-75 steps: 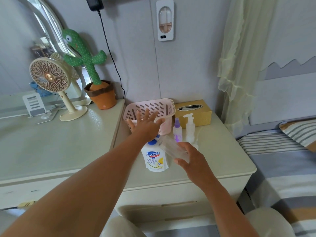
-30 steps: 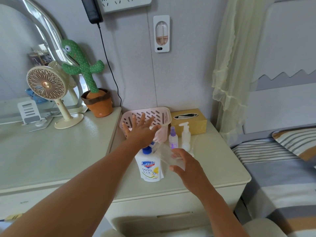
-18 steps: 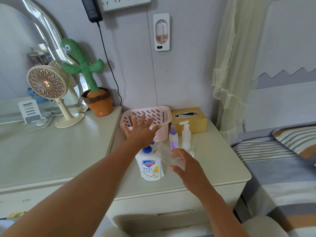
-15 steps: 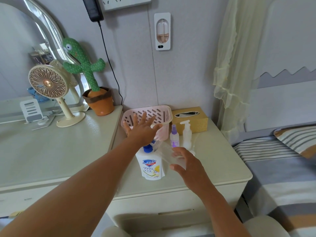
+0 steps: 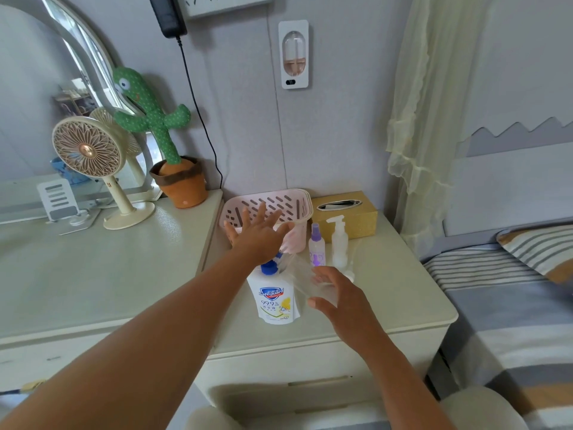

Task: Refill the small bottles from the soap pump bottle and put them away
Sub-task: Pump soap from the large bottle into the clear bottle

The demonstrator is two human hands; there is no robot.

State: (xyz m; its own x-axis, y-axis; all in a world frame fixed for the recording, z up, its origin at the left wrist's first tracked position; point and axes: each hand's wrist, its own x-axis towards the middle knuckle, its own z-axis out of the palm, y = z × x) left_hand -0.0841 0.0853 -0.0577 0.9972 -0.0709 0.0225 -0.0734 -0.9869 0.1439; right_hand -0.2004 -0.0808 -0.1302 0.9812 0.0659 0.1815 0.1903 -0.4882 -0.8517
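Note:
A white soap pump bottle (image 5: 274, 301) with a blue pump stands on the nightstand (image 5: 403, 293). My left hand (image 5: 257, 237) lies flat on its pump head, fingers spread, hiding most of the pump. My right hand (image 5: 341, 302) holds a clear small bottle (image 5: 302, 279) loosely between thumb and fingers, tilted with its mouth toward the pump nozzle. Just behind stand a small purple spray bottle (image 5: 316, 246) and a small white pump bottle (image 5: 339, 243). A pink slotted basket (image 5: 269, 200) sits at the back against the wall.
A gold tissue box (image 5: 350, 218) sits right of the basket. On the dresser to the left are a desk fan (image 5: 90, 156), a cactus toy in a pot (image 5: 173, 169) and a mirror. A striped bed (image 5: 511, 293) lies to the right, past the nightstand edge.
My right hand's fingers have loosened and spread a little around the clear bottle. My left hand stays flat on the pump head. The view has shifted slightly.

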